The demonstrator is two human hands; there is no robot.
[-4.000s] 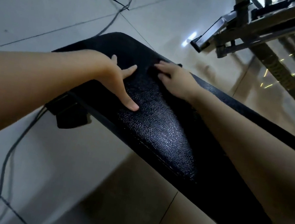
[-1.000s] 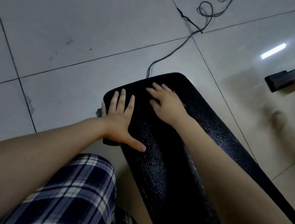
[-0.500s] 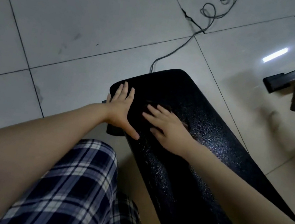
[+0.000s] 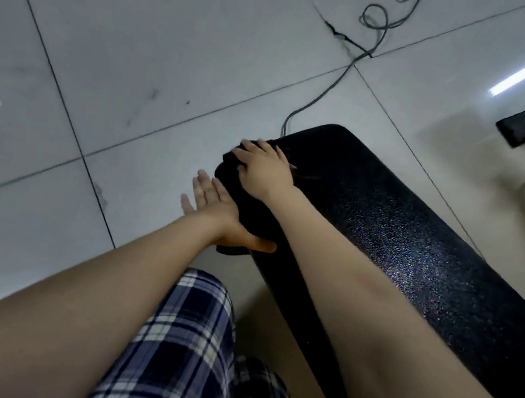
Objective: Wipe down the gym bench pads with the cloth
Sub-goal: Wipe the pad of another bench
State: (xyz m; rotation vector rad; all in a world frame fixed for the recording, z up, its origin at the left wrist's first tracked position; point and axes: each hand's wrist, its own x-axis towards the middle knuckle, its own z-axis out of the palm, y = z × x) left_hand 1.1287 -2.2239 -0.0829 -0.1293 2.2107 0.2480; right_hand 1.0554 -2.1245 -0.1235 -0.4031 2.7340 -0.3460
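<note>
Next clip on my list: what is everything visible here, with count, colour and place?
bench pad: one, black, textured, centre to lower right
cloth: one, dark, draped over the pad's left edge
cable: one, grey, on the floor beyond the pad, looped at top
floor tiles: several, pale grey, all around
equipment frame: one, black foot, upper right
checked shorts: one, blue and white, bottom centre
left hand: fingers straight, against the pad's side
right hand: pressing on the cloth

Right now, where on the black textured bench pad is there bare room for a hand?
Free on the bench pad: rounded far end beyond the right hand, glossy stretch right of that forearm. Crowded: its left edge, by dark cloth and left hand.
</note>
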